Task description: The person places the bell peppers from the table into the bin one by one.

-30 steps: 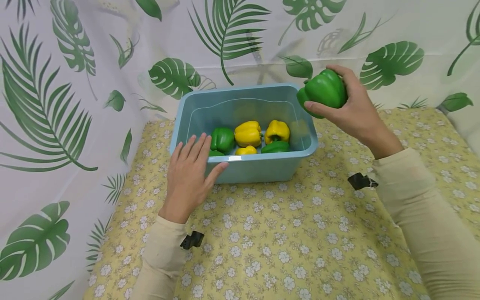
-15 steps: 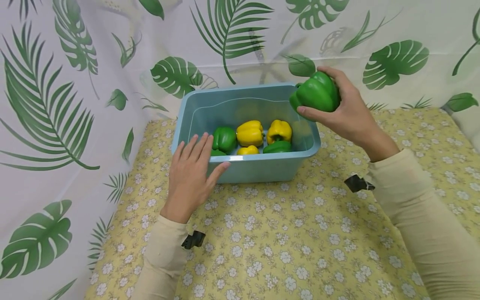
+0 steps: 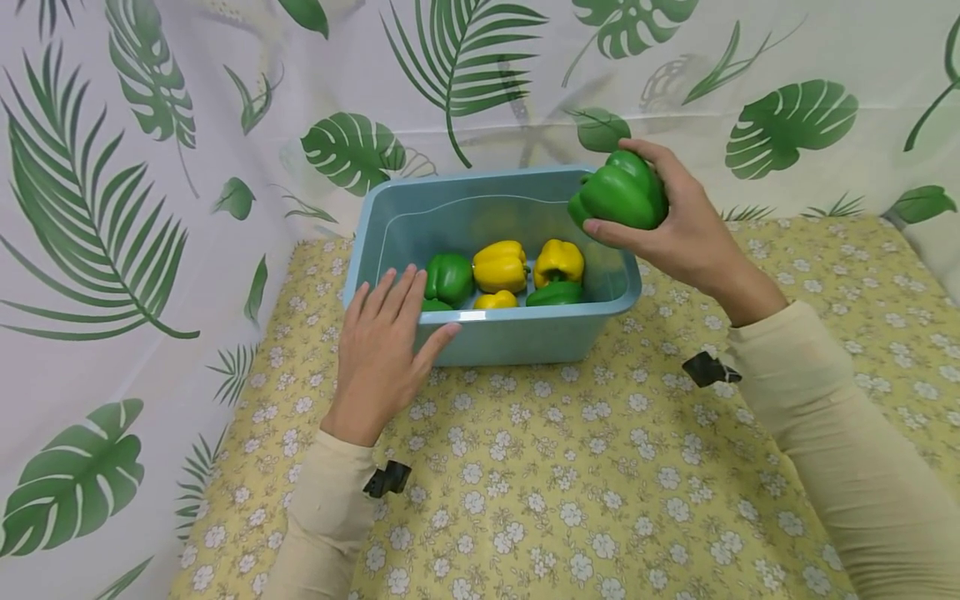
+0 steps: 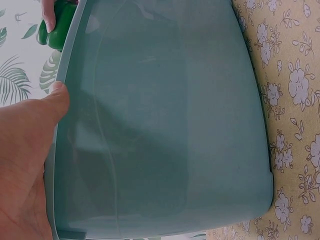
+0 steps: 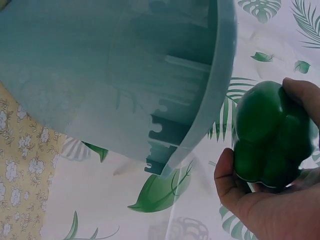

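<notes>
A light blue plastic bin (image 3: 517, 340) stands on the table, with green and yellow bell peppers lying inside. My left hand (image 3: 378, 354) rests over its near-left rim, fingers straight and reaching inward, thumb along the outer edge. The thumb also shows at the rim in the left wrist view. Above the bin's far-right corner, my right hand (image 3: 686, 221) grips a green bell pepper (image 3: 622, 192) between thumb and fingers. In the right wrist view, that pepper (image 5: 272, 135) is apart from the bin's rim. The near wall partly hides the peppers closest to me.
Inside the bin are a yellow pepper (image 3: 500, 267), another yellow pepper (image 3: 558, 261) at the right, and a green pepper (image 3: 450, 279) at the left. A yellow floral cloth (image 3: 555, 483) covers the table. Leaf-print fabric (image 3: 247, 50) hangs behind and to the left.
My right hand has moved left and slightly down with the green bell pepper, from beyond the right rim to over the bin's corner. The left hand stays on the rim.
</notes>
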